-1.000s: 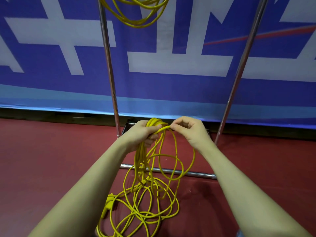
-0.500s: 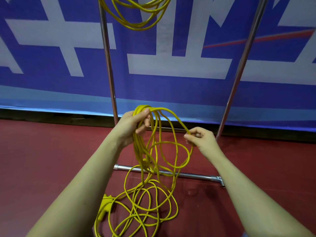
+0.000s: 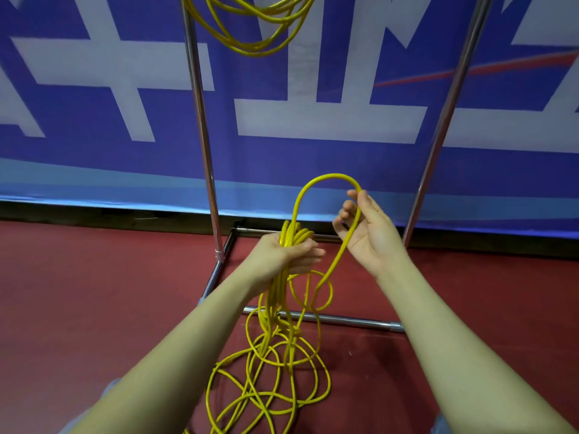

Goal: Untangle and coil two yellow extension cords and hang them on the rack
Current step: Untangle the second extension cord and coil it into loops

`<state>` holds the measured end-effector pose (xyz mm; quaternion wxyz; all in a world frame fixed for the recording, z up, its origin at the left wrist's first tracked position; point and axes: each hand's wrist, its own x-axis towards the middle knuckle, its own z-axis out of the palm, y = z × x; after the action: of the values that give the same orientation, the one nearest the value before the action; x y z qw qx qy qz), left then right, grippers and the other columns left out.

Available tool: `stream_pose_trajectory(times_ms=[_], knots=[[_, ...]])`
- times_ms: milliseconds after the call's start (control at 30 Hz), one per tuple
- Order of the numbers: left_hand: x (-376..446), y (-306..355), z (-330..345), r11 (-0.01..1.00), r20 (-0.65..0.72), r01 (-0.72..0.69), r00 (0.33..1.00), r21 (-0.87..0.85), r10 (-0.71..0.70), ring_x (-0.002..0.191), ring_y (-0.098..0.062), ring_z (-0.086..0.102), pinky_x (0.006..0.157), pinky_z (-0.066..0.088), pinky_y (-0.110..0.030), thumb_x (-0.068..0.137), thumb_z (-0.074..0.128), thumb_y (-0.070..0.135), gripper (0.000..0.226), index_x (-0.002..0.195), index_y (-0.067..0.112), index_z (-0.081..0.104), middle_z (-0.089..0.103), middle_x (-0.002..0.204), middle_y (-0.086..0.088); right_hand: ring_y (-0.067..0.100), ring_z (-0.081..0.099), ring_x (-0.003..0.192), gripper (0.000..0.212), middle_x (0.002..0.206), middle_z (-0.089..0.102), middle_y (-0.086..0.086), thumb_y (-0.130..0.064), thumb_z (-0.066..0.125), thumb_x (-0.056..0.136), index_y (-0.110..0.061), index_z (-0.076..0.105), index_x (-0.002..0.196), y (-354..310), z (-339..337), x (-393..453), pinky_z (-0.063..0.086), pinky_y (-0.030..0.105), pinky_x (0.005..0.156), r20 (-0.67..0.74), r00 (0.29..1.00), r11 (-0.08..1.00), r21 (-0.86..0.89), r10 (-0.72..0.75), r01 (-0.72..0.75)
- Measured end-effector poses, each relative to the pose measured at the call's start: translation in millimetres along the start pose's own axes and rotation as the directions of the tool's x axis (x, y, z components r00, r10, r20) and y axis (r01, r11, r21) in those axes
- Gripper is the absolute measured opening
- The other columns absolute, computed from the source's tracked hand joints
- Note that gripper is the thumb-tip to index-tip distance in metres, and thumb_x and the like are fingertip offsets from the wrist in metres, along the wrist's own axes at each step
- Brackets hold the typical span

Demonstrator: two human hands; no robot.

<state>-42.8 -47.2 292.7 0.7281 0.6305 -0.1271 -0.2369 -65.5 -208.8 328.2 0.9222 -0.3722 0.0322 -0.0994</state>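
- Blue banner (image 3: 94, 158) behind the rack: large white strokes are being displayed across it, cropped by the frame edges. No complete character, word or number is being shown legibly.
- Same banner, upper right: a thin red diagonal stripe (image 3: 470, 72) is being shown. No text is being carried by it.
- Yellow cords, metal rack tubes and red floor: no label, brand mark or number is being presented legibly.
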Motion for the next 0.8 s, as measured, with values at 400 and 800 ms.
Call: stream_pose_trajectory(times_ms=[400, 800], knots=[[-1, 3, 18, 0.998, 0.122, 0.049, 0.991, 0.037, -0.053, 0.073, -0.022, 0.073, 0.071, 0.06, -0.033, 0.085, 0.06, -0.012, 0.016, 0.091, 0.002, 0.061, 0.071, 0.082, -0.012, 0.006, 0.05, 0.058, 0.023, 0.063, 0.056, -0.005, -0.026, 0.044, 0.099, -0.013, 0.061, 0.091, -3, 3, 12, 0.04, 0.02, 0.062, -0.019, 1.0, 1.0, 0.015, -0.017, 0.017], [16, 32, 10, 0.87, -0.153, -0.082, 0.988, -0.487, 0.007, 0.067, -0.017, 0.073, 0.059, 0.06, -0.033, 0.094, 0.049, -0.004, 0.018, 0.087, 0.012, 0.056, 0.074, 0.075, -0.003, 0.005, 0.062, 0.071, 0.011, 0.083, 0.068, 0.0, -0.012, 0.054, 0.094, -0.011, 0.065, 0.092, 19, -41, -7, 0.043, 0.016, 0.067, 0.115, 0.963, 0.644, -0.762, 0.242, -0.071]])
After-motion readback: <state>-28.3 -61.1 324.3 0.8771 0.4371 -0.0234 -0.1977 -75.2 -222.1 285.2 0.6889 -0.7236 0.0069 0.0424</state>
